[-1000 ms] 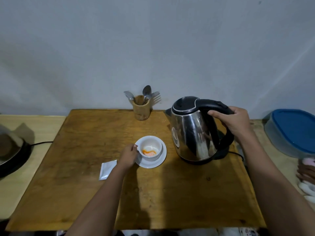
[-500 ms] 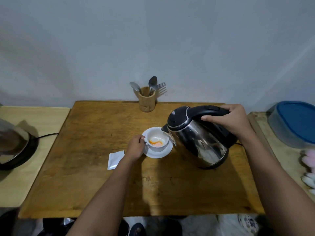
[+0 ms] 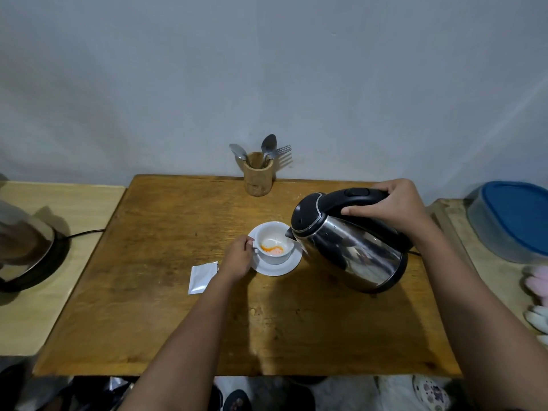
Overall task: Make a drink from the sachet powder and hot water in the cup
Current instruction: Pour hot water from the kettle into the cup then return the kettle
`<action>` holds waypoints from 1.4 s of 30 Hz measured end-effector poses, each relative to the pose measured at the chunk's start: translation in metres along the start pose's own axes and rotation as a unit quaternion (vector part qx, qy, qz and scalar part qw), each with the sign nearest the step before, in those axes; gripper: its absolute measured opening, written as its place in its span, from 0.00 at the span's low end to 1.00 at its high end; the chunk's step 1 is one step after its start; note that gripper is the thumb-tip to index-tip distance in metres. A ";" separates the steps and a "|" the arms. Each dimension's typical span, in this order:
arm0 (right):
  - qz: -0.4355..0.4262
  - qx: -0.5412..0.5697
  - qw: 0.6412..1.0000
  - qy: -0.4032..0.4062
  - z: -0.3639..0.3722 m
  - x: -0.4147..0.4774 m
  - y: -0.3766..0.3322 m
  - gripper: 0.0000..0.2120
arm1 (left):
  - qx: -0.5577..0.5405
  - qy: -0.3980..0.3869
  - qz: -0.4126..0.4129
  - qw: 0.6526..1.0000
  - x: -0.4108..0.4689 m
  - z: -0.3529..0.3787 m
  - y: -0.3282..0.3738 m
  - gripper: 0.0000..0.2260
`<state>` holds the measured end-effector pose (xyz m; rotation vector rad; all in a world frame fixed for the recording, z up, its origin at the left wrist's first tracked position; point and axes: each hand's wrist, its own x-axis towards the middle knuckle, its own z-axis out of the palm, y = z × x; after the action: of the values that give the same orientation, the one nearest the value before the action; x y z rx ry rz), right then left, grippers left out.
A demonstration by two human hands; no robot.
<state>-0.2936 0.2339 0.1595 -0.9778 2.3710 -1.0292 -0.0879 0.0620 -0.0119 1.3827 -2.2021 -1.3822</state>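
Observation:
A white cup (image 3: 274,243) with orange powder in its bottom stands on a white saucer (image 3: 277,266) in the middle of the wooden table (image 3: 178,307). My left hand (image 3: 237,258) grips the cup's handle on its left side. My right hand (image 3: 391,207) is closed on the black handle of a steel kettle (image 3: 350,247), which is tilted left with its spout over the cup's right rim. A white sachet (image 3: 201,277) lies flat on the table just left of my left wrist.
A wooden holder (image 3: 258,178) with spoons and a fork stands at the table's far edge. A dark appliance (image 3: 26,253) with a cord sits on the left side table. A blue-lidded container (image 3: 513,218) rests on the right.
My right hand lifted the kettle off its base, carried it left and tipped it further, so its spout now reaches the cup. My left hand stayed on the cup's handle.

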 end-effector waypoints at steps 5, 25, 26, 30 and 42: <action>0.002 -0.025 1.000 -0.017 0.004 0.005 -0.003 0.19 | 0.010 0.004 -0.006 1.000 0.001 0.002 0.000 0.13; -0.038 -0.093 0.994 -0.046 0.003 0.014 -0.014 0.18 | 0.007 0.012 0.000 1.000 0.001 0.003 0.000 0.13; -0.037 -0.093 0.994 -0.045 0.003 0.014 -0.015 0.16 | 0.007 0.013 -0.001 1.000 0.001 0.002 0.000 0.13; -0.040 -0.101 0.993 -0.050 0.004 0.014 -0.014 0.15 | 0.010 0.016 -0.002 1.000 0.001 0.003 0.001 0.13; -0.047 -0.122 0.990 -0.053 0.004 0.013 -0.013 0.24 | 0.015 0.015 -0.009 1.000 0.001 0.003 0.004 0.13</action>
<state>-0.2948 0.2160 0.1653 -1.2098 2.4201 -0.7089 -0.0927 0.0633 -0.0113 1.4268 -2.2059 -1.3291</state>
